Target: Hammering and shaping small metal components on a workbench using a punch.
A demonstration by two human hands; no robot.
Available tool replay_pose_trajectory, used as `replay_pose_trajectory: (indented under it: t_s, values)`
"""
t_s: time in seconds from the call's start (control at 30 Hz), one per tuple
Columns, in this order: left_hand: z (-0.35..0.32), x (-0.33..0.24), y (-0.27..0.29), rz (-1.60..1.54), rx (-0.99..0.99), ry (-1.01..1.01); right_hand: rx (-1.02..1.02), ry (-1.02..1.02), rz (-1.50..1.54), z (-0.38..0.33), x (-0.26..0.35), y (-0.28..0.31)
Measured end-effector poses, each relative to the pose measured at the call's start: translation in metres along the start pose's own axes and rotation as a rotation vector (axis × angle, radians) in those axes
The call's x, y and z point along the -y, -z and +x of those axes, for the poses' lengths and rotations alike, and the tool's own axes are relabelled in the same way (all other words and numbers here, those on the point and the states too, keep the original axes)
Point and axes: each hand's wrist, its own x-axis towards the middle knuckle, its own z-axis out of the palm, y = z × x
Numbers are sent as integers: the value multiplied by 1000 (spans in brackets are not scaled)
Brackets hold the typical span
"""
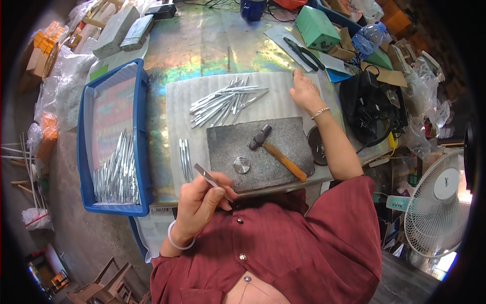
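Note:
My left hand (pixel 202 198) is closed near the front edge of the table, pinching a slim, flat silver metal piece (pixel 204 174) that points up and away. Beyond it, several similar pieces (pixel 186 159) lie side by side on a white foam sheet (pixel 174 116). My right hand (pixel 306 93) stretches over the sheet's far right corner, fingers extended, with nothing seen in it; pliers (pixel 304 54) with dark handles lie just beyond. Between my arms, a wooden-handled hammer (pixel 281 158) and a round metal disc (pixel 241 164) rest on a dark grey slab (pixel 223 147).
A loose heap of slim silver pieces (pixel 225 101) lies behind the slab. At the left stands a blue tray (pixel 144 126) holding many more. A dark round dish (pixel 317 145) sits under my right forearm. A green box (pixel 317 28) and a white fan (pixel 438 202) are at the right.

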Motion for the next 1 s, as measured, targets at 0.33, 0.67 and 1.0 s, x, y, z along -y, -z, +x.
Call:
replay_pose_trajectory:
  t_s: [0.33, 0.67, 1.0]
  values:
    - [1, -11, -7, 0, -113, 27, -37, 48, 45, 3, -37, -15]
    - [13, 9, -5, 25, -80, -77, 95, 370, 580, -127, 103, 136]
    - [5, 13, -14, -133, -121, -76, 254, 361, 1170, -174, 159, 96]
